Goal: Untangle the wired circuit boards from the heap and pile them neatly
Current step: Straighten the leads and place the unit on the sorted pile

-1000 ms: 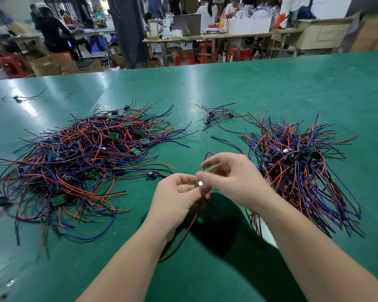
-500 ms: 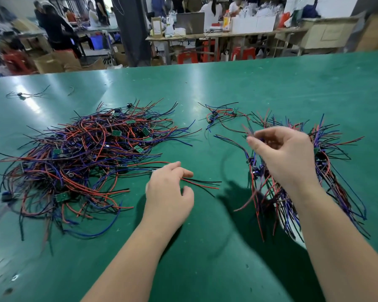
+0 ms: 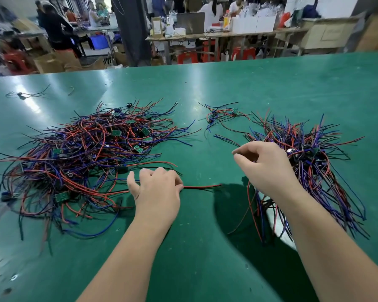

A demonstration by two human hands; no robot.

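Observation:
A tangled heap of wired circuit boards [image 3: 85, 158], with red, blue and black leads and small green boards, lies on the left of the green table [image 3: 205, 88]. The sorted pile [image 3: 310, 158] lies on the right, its leads fanned out. My left hand [image 3: 157, 190] sits at the heap's near right edge with fingers curled round a red and black lead [image 3: 203, 186] that runs out to the right. My right hand [image 3: 264, 168] hovers just left of the sorted pile, fingers loosely curled, with nothing seen in it.
A small cluster of wired boards [image 3: 223, 115] lies apart, behind and between the two piles. One stray wired part [image 3: 20, 95] lies far left. Beyond the table's far edge are work benches, boxes, red stools and seated people.
Both hands held one board at the centre. My right hand carried it onto the right pile, let go and drew back left. My left hand moved to the heap and took a lead.

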